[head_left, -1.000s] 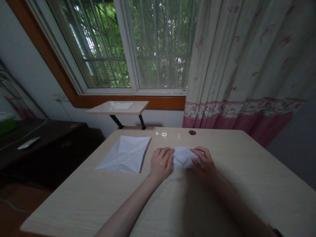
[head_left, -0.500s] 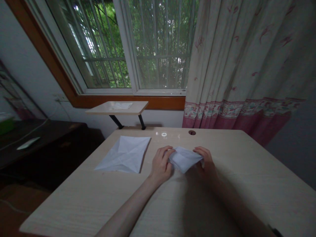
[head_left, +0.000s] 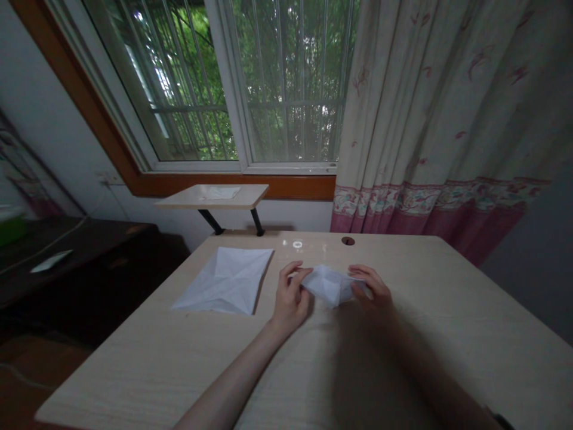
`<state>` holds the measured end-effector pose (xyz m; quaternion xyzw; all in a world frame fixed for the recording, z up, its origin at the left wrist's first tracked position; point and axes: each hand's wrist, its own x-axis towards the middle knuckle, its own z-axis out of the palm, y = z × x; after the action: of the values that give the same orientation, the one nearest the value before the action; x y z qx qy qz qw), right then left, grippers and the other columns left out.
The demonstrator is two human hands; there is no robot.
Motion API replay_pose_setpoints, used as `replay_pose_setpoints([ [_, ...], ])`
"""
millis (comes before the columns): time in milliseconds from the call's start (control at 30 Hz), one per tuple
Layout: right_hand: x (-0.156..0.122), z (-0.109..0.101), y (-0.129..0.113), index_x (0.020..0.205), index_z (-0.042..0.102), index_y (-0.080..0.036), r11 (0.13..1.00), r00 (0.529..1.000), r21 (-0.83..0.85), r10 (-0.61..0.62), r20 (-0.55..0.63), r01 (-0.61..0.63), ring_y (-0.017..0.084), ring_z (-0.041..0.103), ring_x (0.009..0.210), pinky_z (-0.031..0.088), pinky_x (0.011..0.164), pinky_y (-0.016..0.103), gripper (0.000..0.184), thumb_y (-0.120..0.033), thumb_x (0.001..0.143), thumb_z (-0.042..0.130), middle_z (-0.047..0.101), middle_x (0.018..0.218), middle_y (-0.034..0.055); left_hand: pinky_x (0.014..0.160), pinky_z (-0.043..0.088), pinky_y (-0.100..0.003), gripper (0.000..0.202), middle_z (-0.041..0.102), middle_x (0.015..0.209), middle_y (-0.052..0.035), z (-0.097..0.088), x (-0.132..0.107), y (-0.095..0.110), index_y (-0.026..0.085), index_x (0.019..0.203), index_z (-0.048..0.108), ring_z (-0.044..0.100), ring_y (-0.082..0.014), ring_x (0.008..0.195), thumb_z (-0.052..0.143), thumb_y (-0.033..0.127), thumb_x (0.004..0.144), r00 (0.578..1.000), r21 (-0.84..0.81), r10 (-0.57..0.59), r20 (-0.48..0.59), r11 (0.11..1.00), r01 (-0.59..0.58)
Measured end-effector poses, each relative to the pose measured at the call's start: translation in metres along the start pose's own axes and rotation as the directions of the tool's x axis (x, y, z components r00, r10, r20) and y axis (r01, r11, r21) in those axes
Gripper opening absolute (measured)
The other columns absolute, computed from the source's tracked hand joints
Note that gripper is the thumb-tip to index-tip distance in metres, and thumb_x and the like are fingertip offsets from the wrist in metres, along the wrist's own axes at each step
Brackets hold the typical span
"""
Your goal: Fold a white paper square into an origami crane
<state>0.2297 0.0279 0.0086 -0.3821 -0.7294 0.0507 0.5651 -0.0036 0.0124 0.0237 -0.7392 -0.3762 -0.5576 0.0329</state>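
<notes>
A small folded piece of white paper [head_left: 330, 286] is held between both hands over the middle of the table, its left and right corners pinched. My left hand [head_left: 292, 295] grips the left corner, thumb in front and fingers behind. At the right corner, my right hand [head_left: 375, 291] closes thumb and fingers on the paper. To the left of my left hand lies a larger creased sheet of white paper [head_left: 228, 279], flat on the light wooden table [head_left: 188, 358].
A small raised shelf [head_left: 188, 200] on black legs stands at the table's back left, with another white paper [head_left: 221, 192] on it. Near the back edge is a round hole [head_left: 348, 241]. A barred window and a floral curtain [head_left: 403, 119] rise behind; a dark side table [head_left: 89, 257] is at left.
The folded paper has changed shape: its front point has drawn up and it looks flatter and wider. My right thumb has come round to its front. The larger sheet stays put.
</notes>
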Motion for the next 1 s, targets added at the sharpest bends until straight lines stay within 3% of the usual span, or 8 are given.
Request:
replay_pose_setpoints([
  [167, -0.002, 0.002, 0.001, 0.106, 0.064, -0.024, 0.999, 0.997, 0.031, 0.043, 0.064, -0.045, 0.027, 0.064, 0.097, 0.053, 0.082, 0.042, 0.032, -0.045, 0.097, 0.042, 0.067, 0.101, 0.0096, 0.087, 0.053, -0.038, 0.049, 0.05, 0.122, -0.01, 0.003, 0.002, 0.001, 0.022, 0.122, 0.053, 0.058, -0.022, 0.106, 0.052, 0.008, 0.075, 0.979, -0.137, -0.194, -0.057, 0.973, 0.185],
  [300, -0.003, 0.003, 0.003, 0.115, 0.061, -0.022, 0.998, 0.995, 0.006, 0.056, 0.077, -0.057, 0.029, 0.064, 0.097, 0.052, 0.083, 0.044, 0.048, -0.058, 0.094, 0.037, 0.067, 0.106, 0.012, 0.082, 0.053, -0.033, 0.045, 0.058, 0.112, -0.008, 0.006, 0.002, -0.003, 0.021, 0.119, 0.054, 0.062, -0.0201, 0.097, 0.054, 0.012, 0.074, 0.934, -0.28, -0.357, -0.014, 0.898, 0.339],
  [400, -0.006, 0.006, 0.007, 0.117, 0.058, -0.021, 0.99, 0.988, 0.011, 0.142, 0.065, -0.143, 0.028, 0.065, 0.096, 0.054, 0.082, 0.043, 0.043, -0.052, 0.092, 0.043, 0.067, 0.107, 0.012, 0.091, 0.051, -0.038, 0.048, 0.063, 0.112, -0.0084, 0.007, -0.001, -0.007, 0.021, 0.126, 0.052, 0.062, -0.0219, 0.104, 0.054, 0.015, 0.079, 0.915, -0.3, -0.403, 0.033, 0.869, 0.393],
  [567, -0.011, 0.014, 0.015, 0.121, 0.055, -0.02, 0.933, 0.936, 0.097, 0.351, -0.024, -0.347, 0.025, 0.069, 0.088, 0.059, 0.075, 0.04, 0.04, -0.034, 0.083, 0.057, 0.069, 0.104, 0.0122, 0.105, 0.042, -0.046, 0.057, 0.057, 0.133, -0.0091, 0.006, -0.002, -0.009, 0.024, 0.138, 0.044, 0.053, -0.0252, 0.124, 0.052, 0.015, 0.082, 0.917, -0.247, -0.389, 0.082, 0.884, 0.397],
  [733, -0.01, 0.015, 0.016, 0.11, 0.058, -0.021, 0.874, 0.891, 0.218, 0.453, -0.042, -0.434, 0.024, 0.07, 0.09, 0.06, 0.077, 0.04, 0.03, -0.033, 0.082, 0.063, 0.07, 0.1, 0.0102, 0.096, 0.048, -0.043, 0.065, 0.047, 0.143, -0.0119, 0.01, -0.001, -0.012, 0.023, 0.137, 0.043, 0.056, -0.0247, 0.118, 0.056, 0.012, 0.075, 0.87, -0.285, -0.49, 0.047, 0.829, 0.482],
  [800, -0.009, 0.013, 0.015, 0.099, 0.06, -0.022, 0.872, 0.891, 0.219, 0.453, -0.019, -0.438, 0.023, 0.07, 0.089, 0.061, 0.076, 0.039, 0.021, -0.035, 0.083, 0.062, 0.07, 0.098, 0.0092, 0.084, 0.054, -0.038, 0.064, 0.051, 0.137, -0.0142, 0.012, 0.0, -0.014, 0.021, 0.136, 0.042, 0.063, -0.0221, 0.103, 0.06, 0.014, 0.075, 0.817, -0.369, -0.574, 0.054, 0.749, 0.55],
  [900, -0.009, 0.012, 0.017, 0.088, 0.063, -0.022, 0.921, 0.931, 0.153, 0.366, -0.019, -0.359, 0.023, 0.068, 0.093, 0.061, 0.075, 0.038, 0.015, -0.037, 0.086, 0.059, 0.069, 0.101, 0.0098, 0.073, 0.055, -0.033, 0.053, 0.066, 0.108, -0.011, 0.014, 0.001, -0.016, 0.018, 0.126, 0.044, 0.067, -0.0199, 0.087, 0.063, 0.019, 0.076, 0.752, -0.486, -0.649, 0.112, 0.624, 0.612],
  [1000, -0.011, 0.013, 0.021, 0.093, 0.068, -0.022, 0.961, 0.964, 0.081, 0.264, 0.016, -0.265, 0.024, 0.067, 0.097, 0.06, 0.077, 0.039, 0.02, -0.039, 0.088, 0.057, 0.068, 0.105, 0.0105, 0.074, 0.054, -0.032, 0.033, 0.068, 0.097, -0.0077, 0.014, 0.002, -0.017, 0.017, 0.108, 0.053, 0.067, -0.0203, 0.087, 0.063, 0.023, 0.077, 0.749, -0.46, -0.654, 0.104, 0.636, 0.619],
])
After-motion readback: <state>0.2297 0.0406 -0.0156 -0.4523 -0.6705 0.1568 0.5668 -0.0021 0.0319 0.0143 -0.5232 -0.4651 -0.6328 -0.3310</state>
